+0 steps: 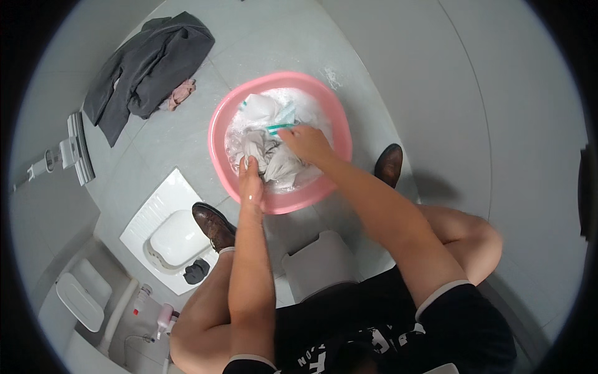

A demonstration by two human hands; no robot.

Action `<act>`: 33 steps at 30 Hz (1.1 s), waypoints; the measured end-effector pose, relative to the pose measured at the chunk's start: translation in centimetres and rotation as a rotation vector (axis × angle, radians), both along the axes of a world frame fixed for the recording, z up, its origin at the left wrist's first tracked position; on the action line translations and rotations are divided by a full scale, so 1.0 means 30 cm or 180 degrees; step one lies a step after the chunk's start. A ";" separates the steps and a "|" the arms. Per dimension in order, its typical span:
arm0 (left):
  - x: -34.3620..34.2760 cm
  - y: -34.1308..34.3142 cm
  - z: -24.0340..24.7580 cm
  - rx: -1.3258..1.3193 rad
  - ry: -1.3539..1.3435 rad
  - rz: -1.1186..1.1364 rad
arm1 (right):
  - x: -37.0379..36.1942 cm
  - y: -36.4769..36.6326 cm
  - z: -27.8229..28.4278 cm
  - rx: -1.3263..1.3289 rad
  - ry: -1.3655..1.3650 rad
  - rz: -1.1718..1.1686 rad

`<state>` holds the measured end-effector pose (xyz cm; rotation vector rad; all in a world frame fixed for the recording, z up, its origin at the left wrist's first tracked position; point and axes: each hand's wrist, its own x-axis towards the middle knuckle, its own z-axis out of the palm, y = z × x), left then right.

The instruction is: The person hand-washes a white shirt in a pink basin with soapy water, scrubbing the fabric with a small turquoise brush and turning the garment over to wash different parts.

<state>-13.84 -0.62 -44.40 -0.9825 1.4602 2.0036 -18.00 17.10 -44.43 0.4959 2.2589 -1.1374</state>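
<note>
A pink basin on the floor in front of me holds sudsy water and wet laundry. My left hand is at the basin's near left side, closed on a light grey cloth, its fingers partly hidden. Over the middle of the basin, my right hand is closed around a narrow teal-and-white piece. Whether this is a brush or the trim of a cloth I cannot tell. Farther back in the foam lies a white cloth.
Dark grey clothing lies on the tiles at the far left, with a pink cloth beside it. A squeegee or mop head leans by the left wall. A squat toilet is left of my shoe. A grey bin stands between my legs.
</note>
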 end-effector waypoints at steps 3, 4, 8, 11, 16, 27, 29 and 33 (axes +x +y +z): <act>0.011 -0.065 -0.107 -0.0792 0.0142 -0.0480 | 0.127 0.142 -0.097 0.0041 0.0530 0.1350; 0.019 -0.064 -0.109 -0.1015 0.0207 -0.0541 | 0.145 0.152 -0.112 0.0174 0.0669 0.1684; 0.045 -0.040 -0.182 -0.2069 0.0535 -0.1198 | 0.153 0.103 -0.205 0.0772 0.0367 0.1360; 0.015 0.031 -0.126 -0.1830 0.0200 -0.1444 | 0.168 0.012 -0.268 0.1457 0.0413 0.1317; 0.017 0.030 -0.134 -0.0658 -0.0026 -0.0313 | 0.142 0.082 -0.186 0.1044 0.0402 -0.0144; -0.136 0.044 0.043 0.2557 -0.0524 0.0063 | 0.322 -0.300 0.522 -0.0380 0.2091 0.0631; -0.108 0.151 0.067 0.1890 -0.0431 0.0276 | 0.195 -0.261 0.369 0.0266 0.1909 0.0310; 0.012 0.211 0.096 0.0399 -0.0323 0.0692 | -0.032 -0.159 0.035 0.0372 0.0626 -0.0127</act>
